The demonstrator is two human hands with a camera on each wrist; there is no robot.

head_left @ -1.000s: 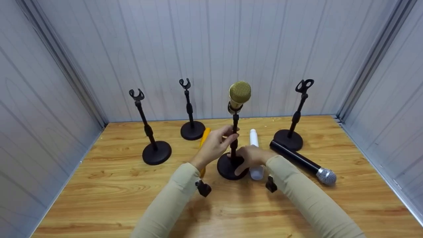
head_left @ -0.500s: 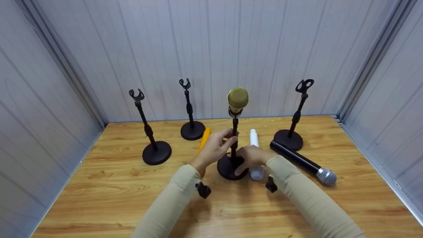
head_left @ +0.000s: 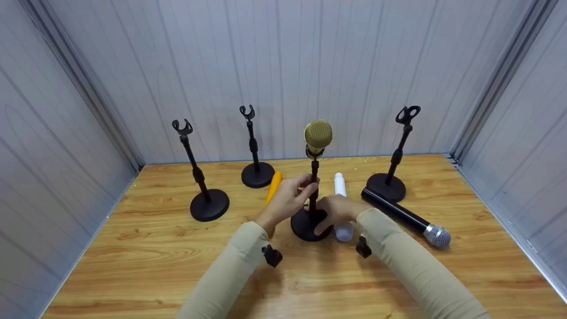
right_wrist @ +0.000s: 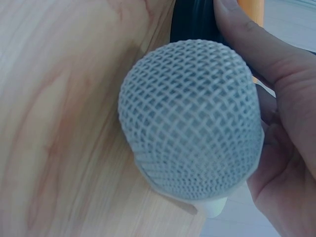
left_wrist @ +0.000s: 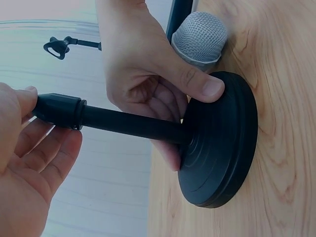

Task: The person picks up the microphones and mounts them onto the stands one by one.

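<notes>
A gold microphone (head_left: 318, 134) sits in the clip at the top of a black desk stand (head_left: 304, 224), which stands upright on the table. My left hand (head_left: 290, 195) pinches the stand's pole at its collar (left_wrist: 59, 111), between thumb and fingers. Lower down, my right hand (head_left: 337, 209) grips the round base, thumb on top and fingers behind the pole. A white microphone (head_left: 340, 184) lies partly under my right hand; a mesh head (right_wrist: 192, 118) fills much of the right wrist view. To the left, an orange microphone-like handle (head_left: 274, 184) is partly hidden by my left hand.
Two stands with bare clips, a left one (head_left: 209, 205) and a back one (head_left: 258, 175), stand on the wooden table (head_left: 146, 248). Another stand (head_left: 386, 186) is at the right, with a black microphone (head_left: 403, 217) lying in front. Panel walls (head_left: 283, 79) enclose the table.
The gold microphone and the stand's upper pole have come down, mostly in the first half second. My left hand has lowered slightly with them; my right hand stays on the base.
</notes>
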